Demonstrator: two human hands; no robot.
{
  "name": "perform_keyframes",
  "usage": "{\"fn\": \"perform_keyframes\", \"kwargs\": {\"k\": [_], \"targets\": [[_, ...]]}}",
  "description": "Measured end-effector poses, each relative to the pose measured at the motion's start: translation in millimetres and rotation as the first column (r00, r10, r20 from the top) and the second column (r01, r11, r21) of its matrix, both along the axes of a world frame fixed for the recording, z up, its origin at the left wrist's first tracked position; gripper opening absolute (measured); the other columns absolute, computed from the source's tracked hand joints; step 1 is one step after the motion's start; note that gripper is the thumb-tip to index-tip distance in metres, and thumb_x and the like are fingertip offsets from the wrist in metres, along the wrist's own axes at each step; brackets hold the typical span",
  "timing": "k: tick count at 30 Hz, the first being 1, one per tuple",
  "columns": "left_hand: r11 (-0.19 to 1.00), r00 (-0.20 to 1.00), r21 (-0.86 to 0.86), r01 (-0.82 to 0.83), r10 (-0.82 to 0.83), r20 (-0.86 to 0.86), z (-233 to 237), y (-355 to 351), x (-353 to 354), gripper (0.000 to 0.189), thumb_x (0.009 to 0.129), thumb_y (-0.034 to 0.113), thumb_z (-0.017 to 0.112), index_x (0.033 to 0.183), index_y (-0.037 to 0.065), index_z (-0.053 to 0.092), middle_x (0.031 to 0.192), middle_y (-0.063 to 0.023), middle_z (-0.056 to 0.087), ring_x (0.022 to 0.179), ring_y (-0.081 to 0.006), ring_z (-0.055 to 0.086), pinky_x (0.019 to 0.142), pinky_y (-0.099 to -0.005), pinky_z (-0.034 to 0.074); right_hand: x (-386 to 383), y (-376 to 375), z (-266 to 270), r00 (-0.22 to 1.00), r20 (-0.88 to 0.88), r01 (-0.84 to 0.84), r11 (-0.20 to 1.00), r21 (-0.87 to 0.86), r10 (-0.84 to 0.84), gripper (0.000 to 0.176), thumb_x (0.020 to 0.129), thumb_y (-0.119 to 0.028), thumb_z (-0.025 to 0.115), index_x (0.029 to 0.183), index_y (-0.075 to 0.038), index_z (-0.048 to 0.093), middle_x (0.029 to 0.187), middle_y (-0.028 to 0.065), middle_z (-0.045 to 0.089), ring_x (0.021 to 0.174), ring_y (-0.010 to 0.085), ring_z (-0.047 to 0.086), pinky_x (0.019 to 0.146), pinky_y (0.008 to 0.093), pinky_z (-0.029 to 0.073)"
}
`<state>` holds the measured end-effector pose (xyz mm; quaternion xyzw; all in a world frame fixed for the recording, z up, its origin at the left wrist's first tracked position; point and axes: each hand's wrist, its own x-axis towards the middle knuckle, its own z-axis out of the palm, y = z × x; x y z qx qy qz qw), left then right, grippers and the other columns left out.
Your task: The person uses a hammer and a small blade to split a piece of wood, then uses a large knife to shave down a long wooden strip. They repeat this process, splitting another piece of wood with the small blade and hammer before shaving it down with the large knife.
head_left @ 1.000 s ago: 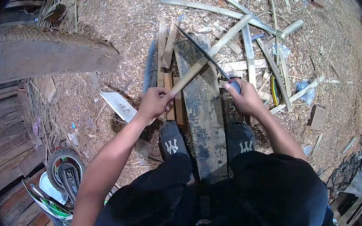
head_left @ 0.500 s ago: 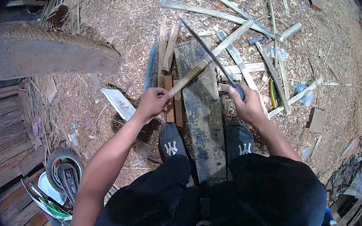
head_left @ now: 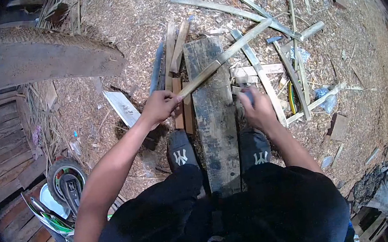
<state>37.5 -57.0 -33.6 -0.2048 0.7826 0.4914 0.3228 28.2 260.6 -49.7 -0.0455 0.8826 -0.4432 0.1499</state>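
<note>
My left hand (head_left: 161,107) is closed on the near end of a long wooden strip (head_left: 208,71), which slants up to the right across a worn plank (head_left: 217,132). To the right of the plank, my right hand (head_left: 258,108) is wrapped round the blue handle (head_left: 247,95) of a tool. The tool's blade cannot be made out now. Reddish-brown wood blocks (head_left: 179,113) lie just left of the plank, beside my left hand.
Wooden strips (head_left: 289,74) and a blue-headed tool (head_left: 274,39) lie on the wood chips at right. A white board (head_left: 123,109) lies at left. A thick beam (head_left: 48,58) juts in at upper left, above a wheel (head_left: 66,178) and a basket (head_left: 50,223).
My right hand has moved slightly left and towards me with the tool, and its long dark blade no longer shows across the strip. My left hand still holds the strip.
</note>
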Motion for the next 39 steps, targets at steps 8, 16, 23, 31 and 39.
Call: {"fn": "perform_keyframes", "kwargs": {"k": [8,16,23,31,39], "targets": [[0.993,0.998,-0.103,0.053,-0.055,-0.021,2.0,0.9,0.8,0.027,0.098,0.022,0.069,0.092,-0.004,0.068,0.071,-0.0064,0.068,0.06,-0.0106,0.062,0.053,-0.0286,0.047,-8.2,-2.6,61.6,0.998,0.035,0.054,0.991,-0.123,-0.05,0.028,0.097,-0.026,0.063,0.104,0.001,0.062,0.073,0.0219,0.066,0.064,0.0376,0.067,0.061,0.0408,0.051],[1.0,0.999,-0.007,0.015,-0.015,-0.036,1.4,1.4,-1.6,0.027,0.097,0.021,0.069,0.09,-0.005,0.068,0.071,-0.0058,0.067,0.056,-0.0105,0.061,0.049,-0.0285,0.046,-3.3,-4.4,-5.3,0.995,0.101,-0.015,0.992,0.127,0.002,0.043,0.098,-0.041,0.059,0.106,0.001,0.064,0.078,0.0247,0.069,0.072,0.0435,0.069,0.069,0.0464,0.054],[0.984,0.999,0.178,-0.012,0.019,-0.036,-15.0,-8.7,6.8,0.028,0.098,0.021,0.067,0.09,-0.005,0.067,0.07,-0.0062,0.067,0.058,-0.0115,0.062,0.051,-0.0282,0.047,-10.5,-2.5,72.5,0.989,-0.092,0.078,0.947,-0.312,-0.112,0.029,0.095,-0.027,0.066,0.1,0.002,0.062,0.077,0.0249,0.069,0.069,0.0389,0.071,0.063,0.0439,0.053],[1.0,1.0,-0.012,0.004,-0.004,0.019,1.8,-1.0,0.4,0.029,0.098,0.022,0.067,0.09,-0.006,0.067,0.07,-0.0061,0.067,0.057,-0.0112,0.062,0.05,-0.0276,0.047,-3.6,-2.9,34.8,0.969,0.235,0.065,0.995,0.073,-0.081,0.041,0.097,-0.041,0.062,0.102,0.0,0.063,0.076,0.0245,0.068,0.075,0.041,0.07,0.069,0.0475,0.053],[1.0,0.999,0.015,-0.004,0.004,0.032,-0.6,-1.7,4.2,0.032,0.098,0.029,0.069,0.093,-0.002,0.07,0.07,-0.0039,0.066,0.058,-0.0093,0.061,0.051,-0.0275,0.045,-3.6,-4.5,1.5,0.995,0.088,0.039,0.992,0.116,-0.05,0.035,0.096,-0.035,0.062,0.101,-0.001,0.063,0.083,0.0243,0.07,0.075,0.0397,0.071,0.069,0.0456,0.055]]}}
